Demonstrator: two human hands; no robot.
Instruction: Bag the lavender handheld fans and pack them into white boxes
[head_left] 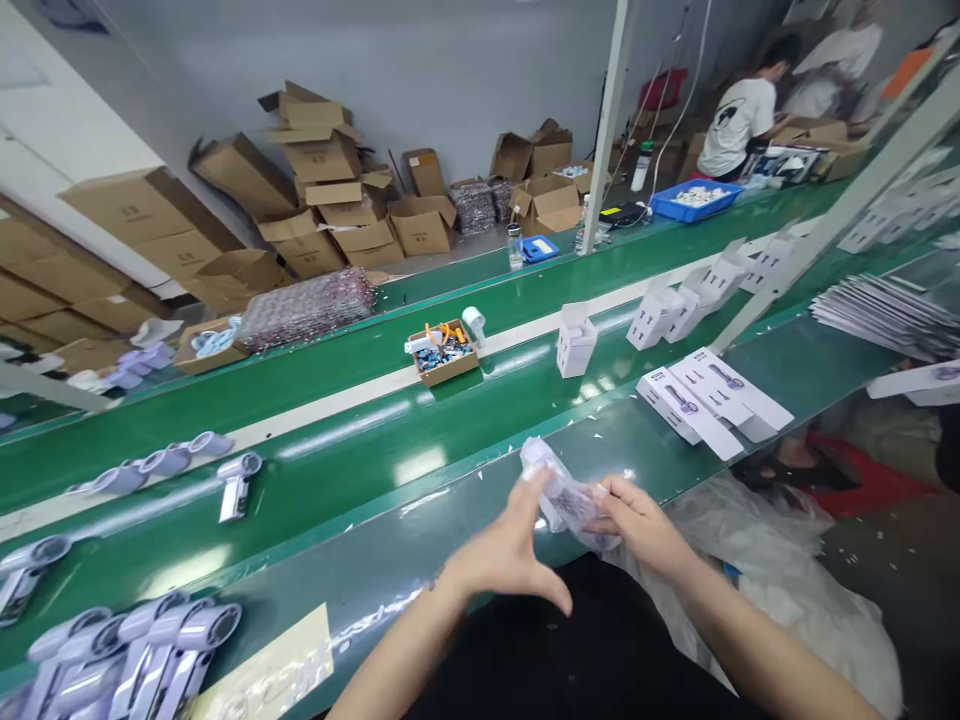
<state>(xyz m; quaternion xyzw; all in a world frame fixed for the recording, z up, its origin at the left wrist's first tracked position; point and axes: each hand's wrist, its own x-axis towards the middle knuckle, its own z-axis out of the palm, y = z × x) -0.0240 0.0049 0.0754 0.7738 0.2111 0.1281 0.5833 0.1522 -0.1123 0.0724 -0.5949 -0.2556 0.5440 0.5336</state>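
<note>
Above bench (405,555), forearms (757,620) angled inward; right hand (636,522) pinching clear plastic bag (571,497); left hand (504,552) spread, thumb apart.

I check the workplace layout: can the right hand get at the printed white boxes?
Probably yes: nothing visible stands between the right hand and the printed white boxes, though it holds a plastic bag.

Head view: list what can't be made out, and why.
All in the head view:
Full shape inside the plastic bag: obscured by crinkled film and the right hand.
Whether the left hand touches the bag: blurred where they overlap.
Number of lavender devices heaped lower left: cut off by the picture's edges.
Fine print on the white boxes: too small.
</note>
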